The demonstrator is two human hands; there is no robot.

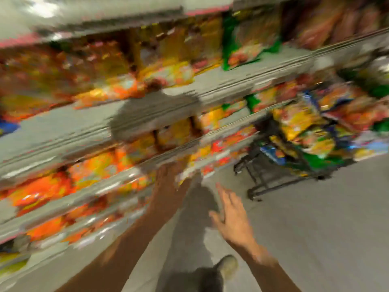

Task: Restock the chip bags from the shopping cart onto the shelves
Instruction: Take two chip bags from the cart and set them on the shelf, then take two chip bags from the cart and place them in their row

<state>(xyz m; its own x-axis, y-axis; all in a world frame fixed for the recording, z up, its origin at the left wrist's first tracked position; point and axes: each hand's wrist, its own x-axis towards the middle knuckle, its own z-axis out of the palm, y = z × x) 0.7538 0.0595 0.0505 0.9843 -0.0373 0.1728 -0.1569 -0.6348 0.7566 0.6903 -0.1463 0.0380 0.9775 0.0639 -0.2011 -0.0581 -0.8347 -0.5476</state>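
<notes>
Chip bags (305, 131), heaped in the shopping cart (273, 182) far right: likely light, crushable, slippery film, best pinched at a top seam; right hand (231, 218) spread empty, left hand (168, 178) at the shelves (63, 131), grip too blurred to tell.

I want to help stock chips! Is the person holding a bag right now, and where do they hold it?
The right hand holds nothing; its fingers are spread. The left hand reaches up by the shelves, but the picture is too blurred to tell if it holds a bag.
</notes>
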